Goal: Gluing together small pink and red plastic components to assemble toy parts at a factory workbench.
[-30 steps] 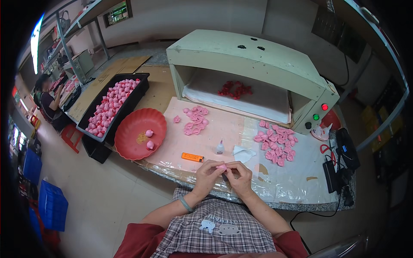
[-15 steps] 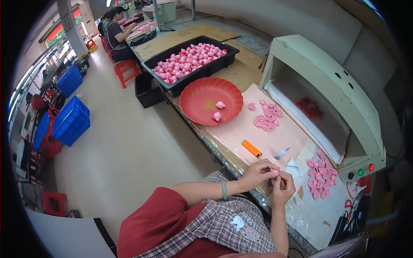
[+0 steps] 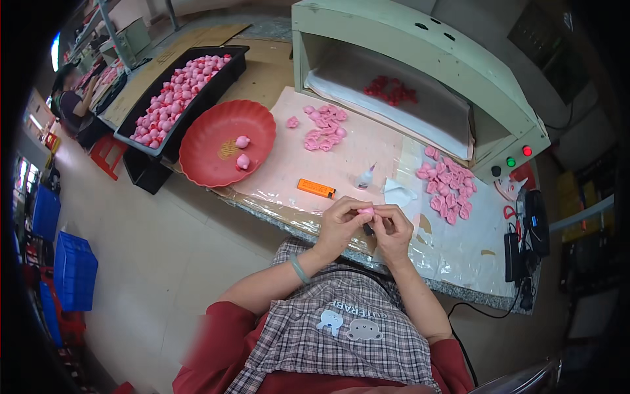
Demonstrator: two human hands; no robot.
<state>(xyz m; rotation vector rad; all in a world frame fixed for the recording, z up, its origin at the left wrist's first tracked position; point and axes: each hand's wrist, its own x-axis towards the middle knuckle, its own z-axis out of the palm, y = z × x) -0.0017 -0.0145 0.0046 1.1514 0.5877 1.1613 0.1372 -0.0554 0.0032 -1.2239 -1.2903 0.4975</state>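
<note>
In front of my apron a small pink soft-looking piece (image 3: 366,211) is pinched between both hands. My left hand (image 3: 337,228) holds its left side with thumb and fingertips. From the other side, the fingers of my right hand (image 3: 394,235) are closed on it. Just beyond them stand a small white bottle (image 3: 364,178) with a pointed tip and a crumpled white cloth or tissue (image 3: 399,192). An orange oblong thing (image 3: 316,188) with a dark end lies left of the bottle. Pink shaped pieces (image 3: 447,187) are heaped to the right, with another pink group (image 3: 325,128) farther back.
A red scalloped bowl (image 3: 197,157) holds two pink balls. Behind it, a black tray (image 3: 237,65) is full of pink-and-red balls. A pale green open-fronted machine (image 3: 420,33) contains red pieces (image 3: 390,90). Black cables (image 3: 515,256) lie at the right. Another person (image 3: 71,108) sits far left.
The view has swung to the right, so the table and machine appear farther left. Both hands keep hold of the pink piece.
</note>
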